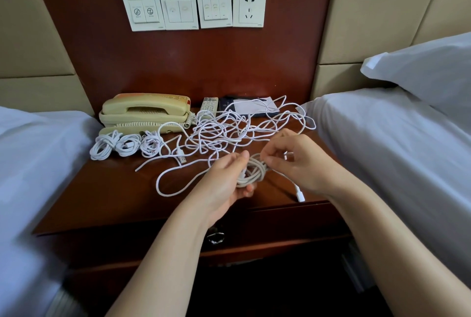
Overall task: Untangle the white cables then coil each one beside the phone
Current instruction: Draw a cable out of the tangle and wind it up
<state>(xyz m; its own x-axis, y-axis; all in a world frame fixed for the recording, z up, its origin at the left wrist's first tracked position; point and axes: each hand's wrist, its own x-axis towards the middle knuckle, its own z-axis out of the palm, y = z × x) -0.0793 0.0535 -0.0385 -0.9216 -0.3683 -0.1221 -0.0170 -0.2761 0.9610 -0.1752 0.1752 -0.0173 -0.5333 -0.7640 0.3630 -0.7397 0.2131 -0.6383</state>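
Observation:
A beige phone [145, 110] stands at the back left of the wooden nightstand [107, 189]. Three coiled white cables [126, 144] lie in a row in front of it. A loose tangle of white cables [229, 130] spreads over the middle and right of the top. Above the front edge, my left hand [224, 184] holds a small coil of white cable [252, 171] from below. My right hand [293, 161] pinches the cable at the coil's right side. A white plug [300, 194] hangs below my right hand.
A remote [209, 104] and a dark folder with a notepad [251, 106] lie behind the tangle. White beds flank the nightstand at left [38, 153] and right [395, 143]. Wall switches and a socket [193, 9] sit above. A drawer handle [216, 237] shows below.

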